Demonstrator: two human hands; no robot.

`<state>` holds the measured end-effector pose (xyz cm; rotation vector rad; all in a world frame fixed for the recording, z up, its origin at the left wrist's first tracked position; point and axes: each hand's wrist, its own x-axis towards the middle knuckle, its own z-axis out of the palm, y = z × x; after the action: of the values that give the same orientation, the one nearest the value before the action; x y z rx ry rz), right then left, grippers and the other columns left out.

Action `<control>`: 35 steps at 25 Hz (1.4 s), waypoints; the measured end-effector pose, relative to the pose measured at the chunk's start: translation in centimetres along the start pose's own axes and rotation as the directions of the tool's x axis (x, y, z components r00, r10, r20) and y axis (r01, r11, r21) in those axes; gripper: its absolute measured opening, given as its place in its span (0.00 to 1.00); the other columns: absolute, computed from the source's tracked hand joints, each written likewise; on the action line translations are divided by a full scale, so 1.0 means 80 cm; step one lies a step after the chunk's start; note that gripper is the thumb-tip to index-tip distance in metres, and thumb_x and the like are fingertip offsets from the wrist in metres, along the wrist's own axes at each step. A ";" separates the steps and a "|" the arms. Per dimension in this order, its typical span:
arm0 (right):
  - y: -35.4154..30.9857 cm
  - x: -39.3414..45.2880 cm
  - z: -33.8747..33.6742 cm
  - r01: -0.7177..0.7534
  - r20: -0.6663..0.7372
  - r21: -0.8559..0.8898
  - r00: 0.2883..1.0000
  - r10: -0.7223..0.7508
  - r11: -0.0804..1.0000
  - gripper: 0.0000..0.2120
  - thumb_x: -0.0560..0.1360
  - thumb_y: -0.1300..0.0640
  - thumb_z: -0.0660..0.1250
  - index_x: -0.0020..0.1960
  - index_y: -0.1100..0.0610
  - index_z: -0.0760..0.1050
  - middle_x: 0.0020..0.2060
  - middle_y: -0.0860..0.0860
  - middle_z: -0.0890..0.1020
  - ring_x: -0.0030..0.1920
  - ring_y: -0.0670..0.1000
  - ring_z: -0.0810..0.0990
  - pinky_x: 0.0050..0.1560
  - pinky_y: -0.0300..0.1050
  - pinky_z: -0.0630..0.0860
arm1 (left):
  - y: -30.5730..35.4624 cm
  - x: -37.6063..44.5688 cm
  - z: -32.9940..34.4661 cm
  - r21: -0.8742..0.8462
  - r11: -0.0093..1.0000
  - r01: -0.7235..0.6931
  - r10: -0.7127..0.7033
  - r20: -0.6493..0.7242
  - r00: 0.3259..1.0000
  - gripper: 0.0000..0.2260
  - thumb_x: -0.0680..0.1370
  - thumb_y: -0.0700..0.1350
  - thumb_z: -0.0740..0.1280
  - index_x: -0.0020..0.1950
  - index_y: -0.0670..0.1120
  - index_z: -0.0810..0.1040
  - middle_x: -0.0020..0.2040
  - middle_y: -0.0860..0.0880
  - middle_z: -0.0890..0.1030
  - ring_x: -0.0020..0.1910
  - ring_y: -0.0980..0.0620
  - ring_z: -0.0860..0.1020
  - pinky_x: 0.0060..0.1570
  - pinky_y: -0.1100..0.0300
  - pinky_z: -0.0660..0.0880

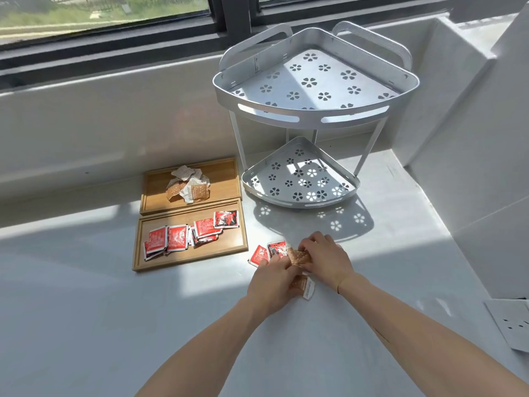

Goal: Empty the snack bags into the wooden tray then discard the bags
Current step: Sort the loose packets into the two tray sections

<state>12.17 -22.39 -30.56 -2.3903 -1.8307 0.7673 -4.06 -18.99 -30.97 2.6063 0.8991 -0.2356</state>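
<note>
- My left hand (273, 277) and right hand (325, 257) meet over the counter (86, 325), both pinched shut on one brown packet (299, 257) held between them.
- My right fingers (307, 247) cover the packet's far end; my left fingers clamp its near end.
- A second brown packet (305, 286) with a white edge pokes out from under my left hand, lying on the counter; I cannot tell whether I am gripping it.
- Just left of my hands two red packets (267, 253) lie loose on the counter, touching each other.
- Further left sits the near tray (229, 246), wooden, with a spread of red packets overlapping inside it.
- Behind it, edge to edge, sits the far tray (223, 181), also wooden, holding a heap of brown and white packets (187, 186).
- Right of the trays stands a two-tier corner rack (315, 121), silver, with flower-shaped holes; both shelves are bare.
- A window (114, 12) runs along the wall behind the counter.
- At the right edge, a white socket plate (512, 325) lies flat on the counter.
</note>
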 end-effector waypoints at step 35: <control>0.041 -0.061 -0.005 -0.252 0.143 0.134 0.962 0.233 0.958 0.19 0.69 0.50 0.69 0.59 0.50 0.74 0.55 0.51 0.81 0.57 0.55 0.78 0.50 0.47 0.75 | -0.017 0.062 -0.067 0.233 0.968 -0.089 0.054 0.153 0.987 0.12 0.75 0.41 0.68 0.57 0.49 0.81 0.60 0.47 0.74 0.60 0.43 0.70 0.47 0.55 0.67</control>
<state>14.32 -27.77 -29.50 -2.5478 -1.4682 1.0595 -0.83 -13.10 -27.80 2.7905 0.7660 -0.5384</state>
